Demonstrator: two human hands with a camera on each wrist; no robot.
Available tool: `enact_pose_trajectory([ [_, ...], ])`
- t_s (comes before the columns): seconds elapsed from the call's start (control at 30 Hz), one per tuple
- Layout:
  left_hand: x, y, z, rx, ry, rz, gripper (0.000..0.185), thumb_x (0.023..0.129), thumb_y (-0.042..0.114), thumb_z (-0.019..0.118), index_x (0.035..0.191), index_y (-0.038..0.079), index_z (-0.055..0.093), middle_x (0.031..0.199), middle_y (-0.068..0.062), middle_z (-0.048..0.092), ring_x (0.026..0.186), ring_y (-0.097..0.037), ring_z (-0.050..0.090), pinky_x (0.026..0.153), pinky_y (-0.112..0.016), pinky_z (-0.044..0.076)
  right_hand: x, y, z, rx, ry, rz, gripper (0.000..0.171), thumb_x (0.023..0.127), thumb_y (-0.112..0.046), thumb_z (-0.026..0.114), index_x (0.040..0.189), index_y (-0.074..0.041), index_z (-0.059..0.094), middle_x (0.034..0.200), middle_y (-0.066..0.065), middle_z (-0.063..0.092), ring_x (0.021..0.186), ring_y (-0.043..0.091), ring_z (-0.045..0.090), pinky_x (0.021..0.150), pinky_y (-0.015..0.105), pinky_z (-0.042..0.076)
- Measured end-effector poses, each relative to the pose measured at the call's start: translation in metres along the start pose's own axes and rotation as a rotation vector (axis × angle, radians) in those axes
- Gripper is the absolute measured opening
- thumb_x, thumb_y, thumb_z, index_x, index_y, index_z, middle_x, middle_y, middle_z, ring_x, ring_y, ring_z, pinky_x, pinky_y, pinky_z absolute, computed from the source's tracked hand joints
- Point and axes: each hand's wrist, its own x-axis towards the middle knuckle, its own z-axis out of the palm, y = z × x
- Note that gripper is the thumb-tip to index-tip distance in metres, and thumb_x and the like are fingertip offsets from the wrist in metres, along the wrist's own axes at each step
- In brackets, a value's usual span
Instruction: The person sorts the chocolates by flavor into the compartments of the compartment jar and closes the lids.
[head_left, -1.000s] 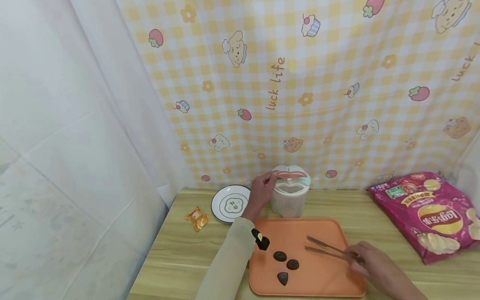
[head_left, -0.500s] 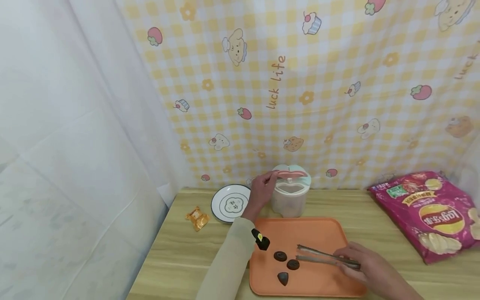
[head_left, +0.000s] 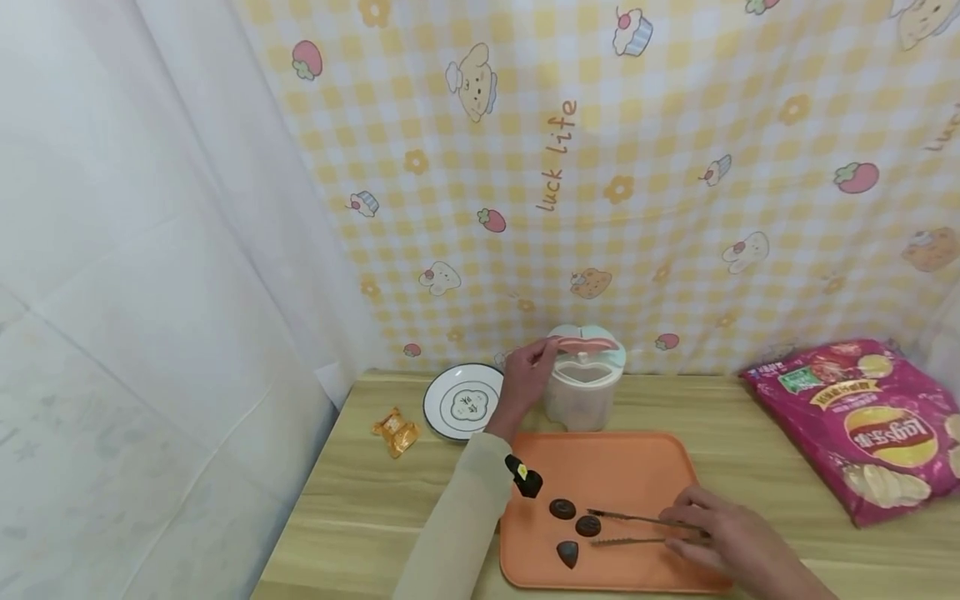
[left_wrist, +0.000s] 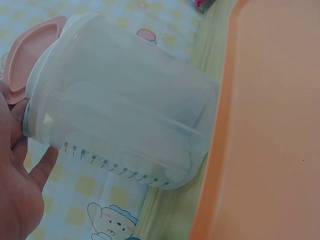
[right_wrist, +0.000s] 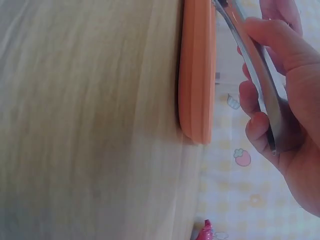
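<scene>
Right hand (head_left: 731, 546): nearest; fingers curled round handle end of thin metal tongs (head_left: 637, 529), arms parted, tips astride middle one of three dark chocolate-coloured pieces (head_left: 588, 526) on orange plastic tray (head_left: 645, 467). Judged step: picking up that piece. Advice: keep tips level and low, close gently on widest part, avoid nudging neighbouring pieces just beside, lift straight up.

Left hand (head_left: 525, 385): farther off, beyond tray's far edge; thumb and fingers pinching pink flip lid (left_wrist: 27, 57) of clear plastic canister (head_left: 583, 392), lid raised. Advice: hold lid fully open and canister steady on bench so opening stays clear.

Left of left hand: white round plate with dark rim (head_left: 463, 402); farther left, small orange wrapped snack (head_left: 396, 432).

Far right of right hand: magenta crisp bag (head_left: 862, 421) on wooden bench (head_left: 375, 517).
</scene>
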Motion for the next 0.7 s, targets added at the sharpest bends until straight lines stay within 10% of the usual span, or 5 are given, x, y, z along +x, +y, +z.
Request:
enact_pose_trajectory([
  [0.7, 0.0001, -0.0016, -0.0001, 0.001, -0.003, 0.000, 0.036, 0.105, 0.041, 0.059, 0.123, 0.016, 0.078, 0.118, 0.004, 0.074, 0.118, -0.012, 0.065, 0.099, -0.036, 0.052, 0.0051, 0.0018, 0.0034, 0.034, -0.021, 0.016, 0.020, 0.084, -0.010, 0.086, 0.101, -0.019, 0.081, 0.090, -0.024, 0.064, 0.071, -0.008, 0.054, 0.059, 0.012, 0.043],
])
